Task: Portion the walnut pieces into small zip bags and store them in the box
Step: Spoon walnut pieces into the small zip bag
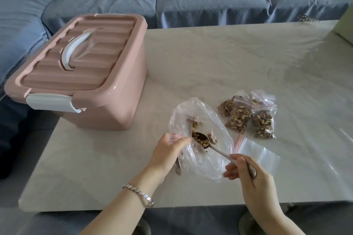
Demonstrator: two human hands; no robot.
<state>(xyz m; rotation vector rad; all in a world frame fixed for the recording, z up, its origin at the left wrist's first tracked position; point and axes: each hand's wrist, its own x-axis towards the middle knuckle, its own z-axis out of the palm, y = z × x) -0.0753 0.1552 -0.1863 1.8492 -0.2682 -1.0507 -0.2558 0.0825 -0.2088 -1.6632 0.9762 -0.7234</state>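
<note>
Three walnut-filled zip bags (239,117) lie aside; left hand (168,155) pinches a small bag (174,137), right hand (250,177) grips a walnut-loaded spoon (202,140)

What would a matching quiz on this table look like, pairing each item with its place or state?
Things:
1. pink box
2. spoon
3. filled zip bags
4. empty zip bag

Places or states:
A. lies flat beside the right hand
B. lid closed, at the left of the table
C. clustered together, right of the large clear bag
D. loaded, its bowl inside the large clear bag

Pairs: 1-B, 2-D, 3-C, 4-A.
</note>
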